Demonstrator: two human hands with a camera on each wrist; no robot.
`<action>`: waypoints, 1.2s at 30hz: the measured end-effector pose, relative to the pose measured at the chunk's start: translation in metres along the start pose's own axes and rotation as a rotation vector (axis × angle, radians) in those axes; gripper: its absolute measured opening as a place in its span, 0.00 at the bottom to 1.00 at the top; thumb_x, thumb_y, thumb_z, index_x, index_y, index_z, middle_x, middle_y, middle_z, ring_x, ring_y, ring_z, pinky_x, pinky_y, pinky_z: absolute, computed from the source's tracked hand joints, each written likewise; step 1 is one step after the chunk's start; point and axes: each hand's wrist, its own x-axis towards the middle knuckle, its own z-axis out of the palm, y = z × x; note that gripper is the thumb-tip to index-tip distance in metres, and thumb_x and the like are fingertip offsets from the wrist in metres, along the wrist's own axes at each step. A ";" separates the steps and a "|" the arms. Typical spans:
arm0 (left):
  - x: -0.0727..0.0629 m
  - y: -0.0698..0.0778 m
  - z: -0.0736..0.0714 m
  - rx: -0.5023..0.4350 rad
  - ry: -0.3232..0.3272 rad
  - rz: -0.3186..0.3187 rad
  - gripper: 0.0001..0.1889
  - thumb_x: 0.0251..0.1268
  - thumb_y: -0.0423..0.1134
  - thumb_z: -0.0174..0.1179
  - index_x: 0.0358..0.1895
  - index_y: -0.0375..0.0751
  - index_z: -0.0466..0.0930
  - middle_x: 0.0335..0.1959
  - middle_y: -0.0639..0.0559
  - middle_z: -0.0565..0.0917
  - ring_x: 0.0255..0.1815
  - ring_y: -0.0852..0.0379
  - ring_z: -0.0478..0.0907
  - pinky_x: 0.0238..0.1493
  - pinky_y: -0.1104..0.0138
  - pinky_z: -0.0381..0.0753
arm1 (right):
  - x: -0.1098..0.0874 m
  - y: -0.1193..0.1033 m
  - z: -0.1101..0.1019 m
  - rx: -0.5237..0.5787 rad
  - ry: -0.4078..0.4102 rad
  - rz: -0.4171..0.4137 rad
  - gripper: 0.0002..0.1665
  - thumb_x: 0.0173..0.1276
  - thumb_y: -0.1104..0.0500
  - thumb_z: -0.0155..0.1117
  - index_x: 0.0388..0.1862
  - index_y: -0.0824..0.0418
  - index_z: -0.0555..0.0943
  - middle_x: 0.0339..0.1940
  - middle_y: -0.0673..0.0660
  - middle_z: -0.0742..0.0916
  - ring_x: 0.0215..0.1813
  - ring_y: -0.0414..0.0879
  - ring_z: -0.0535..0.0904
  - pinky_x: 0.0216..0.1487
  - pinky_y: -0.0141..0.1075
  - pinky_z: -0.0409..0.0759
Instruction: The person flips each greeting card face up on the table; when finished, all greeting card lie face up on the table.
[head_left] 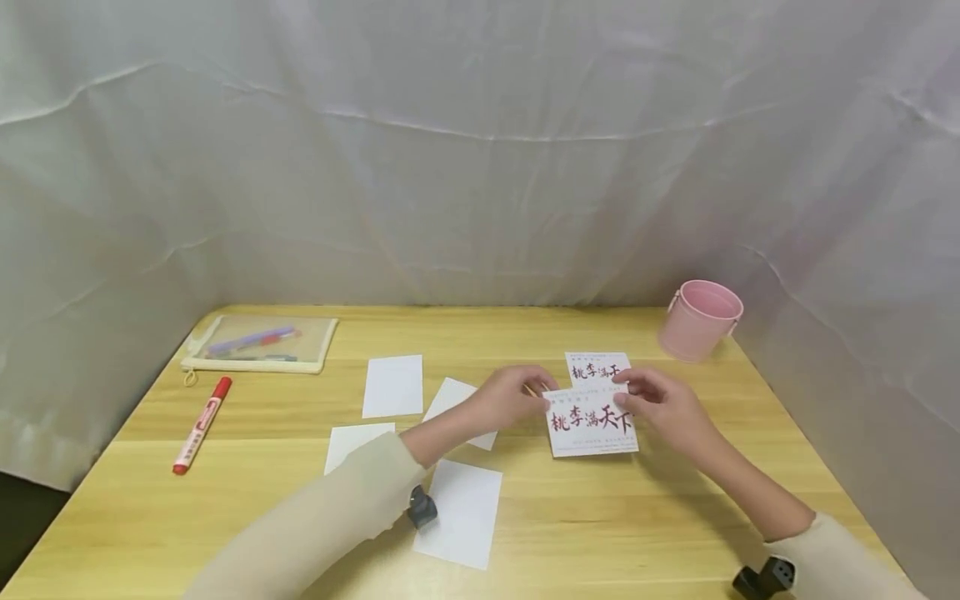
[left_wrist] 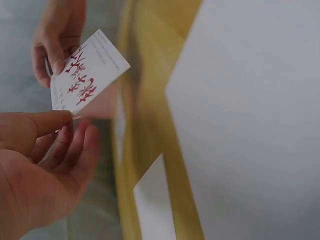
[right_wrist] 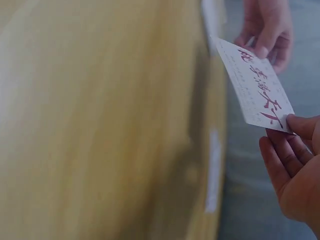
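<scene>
A white card with red calligraphy [head_left: 591, 433] is raised over the table, pinched at both sides. My left hand [head_left: 510, 398] grips its left edge between thumb and fingers, which the left wrist view shows at the card's corner [left_wrist: 82, 75]. On the opposite edge, my right hand [head_left: 669, 410] pinches it; in the right wrist view the thumb lies on the card's printed face [right_wrist: 257, 87]. Behind it lies a matching card [head_left: 588, 364], its lower part hidden by the held one.
Several blank white cards [head_left: 393, 386] are spread left of centre, some partly under my left forearm. A red marker [head_left: 201, 429] and a mesh zip pouch [head_left: 315, 346] with pens lie at the left. At the back right stands a pink bucket [head_left: 690, 333].
</scene>
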 end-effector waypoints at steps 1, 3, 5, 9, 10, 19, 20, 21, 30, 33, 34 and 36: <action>0.005 0.000 0.005 0.040 -0.004 -0.008 0.11 0.66 0.33 0.65 0.50 0.46 0.83 0.40 0.54 0.84 0.40 0.60 0.80 0.39 0.68 0.83 | 0.000 0.007 -0.003 -0.026 -0.009 0.022 0.17 0.69 0.61 0.69 0.54 0.65 0.82 0.39 0.61 0.87 0.38 0.34 0.83 0.41 0.29 0.84; 0.015 -0.001 0.015 0.123 -0.016 -0.024 0.10 0.66 0.35 0.66 0.49 0.47 0.84 0.39 0.57 0.83 0.38 0.62 0.79 0.37 0.70 0.80 | 0.000 0.021 -0.007 -0.070 -0.029 0.066 0.16 0.69 0.60 0.69 0.53 0.64 0.82 0.39 0.60 0.87 0.38 0.35 0.83 0.41 0.29 0.83; 0.024 -0.001 0.025 0.218 -0.028 -0.029 0.11 0.65 0.37 0.67 0.49 0.49 0.84 0.39 0.58 0.84 0.38 0.63 0.79 0.38 0.70 0.79 | 0.001 0.034 -0.012 -0.103 -0.052 0.094 0.15 0.69 0.60 0.69 0.53 0.64 0.82 0.38 0.59 0.87 0.36 0.38 0.82 0.38 0.32 0.83; 0.038 0.000 0.042 0.421 -0.049 -0.028 0.12 0.65 0.41 0.67 0.51 0.52 0.85 0.43 0.62 0.85 0.42 0.66 0.78 0.45 0.70 0.76 | 0.004 0.058 -0.018 -0.171 -0.098 0.123 0.14 0.67 0.62 0.69 0.50 0.65 0.82 0.35 0.59 0.85 0.32 0.44 0.79 0.31 0.35 0.81; 0.041 0.000 0.046 0.460 -0.056 -0.030 0.12 0.65 0.42 0.67 0.51 0.53 0.85 0.43 0.63 0.85 0.43 0.67 0.78 0.46 0.70 0.76 | 0.004 0.062 -0.019 -0.194 -0.110 0.123 0.13 0.67 0.62 0.69 0.49 0.65 0.83 0.35 0.58 0.85 0.32 0.45 0.79 0.31 0.35 0.81; 0.055 0.005 0.059 0.615 -0.066 -0.049 0.13 0.68 0.45 0.66 0.53 0.54 0.86 0.49 0.63 0.86 0.49 0.66 0.80 0.48 0.69 0.78 | 0.010 0.079 -0.021 -0.326 -0.119 0.097 0.12 0.65 0.63 0.70 0.47 0.65 0.85 0.39 0.58 0.87 0.44 0.50 0.81 0.49 0.45 0.79; 0.056 0.005 0.059 0.624 -0.065 -0.048 0.13 0.68 0.45 0.66 0.53 0.54 0.86 0.49 0.62 0.86 0.50 0.66 0.80 0.48 0.69 0.78 | 0.011 0.079 -0.021 -0.331 -0.122 0.095 0.12 0.65 0.62 0.70 0.47 0.64 0.85 0.40 0.58 0.87 0.45 0.50 0.81 0.50 0.47 0.79; 0.056 0.005 0.059 0.625 -0.065 -0.049 0.13 0.68 0.44 0.66 0.53 0.53 0.86 0.50 0.62 0.86 0.50 0.66 0.80 0.49 0.69 0.78 | 0.011 0.079 -0.021 -0.337 -0.123 0.094 0.12 0.65 0.62 0.70 0.46 0.64 0.85 0.41 0.58 0.87 0.45 0.51 0.81 0.51 0.48 0.79; 0.058 0.004 0.058 0.604 -0.066 -0.020 0.11 0.68 0.42 0.65 0.51 0.53 0.86 0.49 0.62 0.86 0.50 0.65 0.80 0.51 0.70 0.77 | 0.008 0.075 -0.019 -0.360 -0.125 0.075 0.11 0.65 0.63 0.70 0.46 0.63 0.85 0.45 0.61 0.85 0.48 0.56 0.81 0.55 0.56 0.78; 0.057 0.003 0.051 0.560 -0.045 0.010 0.10 0.69 0.40 0.64 0.50 0.51 0.86 0.47 0.60 0.86 0.47 0.65 0.80 0.49 0.71 0.77 | 0.010 0.068 -0.020 -0.323 -0.125 0.078 0.13 0.66 0.63 0.69 0.49 0.64 0.84 0.43 0.61 0.85 0.43 0.52 0.81 0.45 0.48 0.83; 0.056 0.004 0.047 0.542 -0.035 0.022 0.10 0.70 0.39 0.62 0.50 0.50 0.86 0.47 0.59 0.86 0.47 0.64 0.80 0.49 0.71 0.77 | 0.011 0.065 -0.020 -0.314 -0.119 0.073 0.14 0.67 0.63 0.69 0.50 0.65 0.83 0.43 0.61 0.85 0.41 0.51 0.81 0.41 0.44 0.83; 0.053 0.003 0.037 0.507 -0.019 0.038 0.11 0.70 0.37 0.61 0.52 0.47 0.86 0.47 0.57 0.85 0.45 0.63 0.79 0.48 0.71 0.77 | 0.013 0.057 -0.020 -0.303 -0.104 0.055 0.15 0.68 0.63 0.68 0.52 0.66 0.82 0.42 0.60 0.86 0.39 0.48 0.80 0.37 0.37 0.81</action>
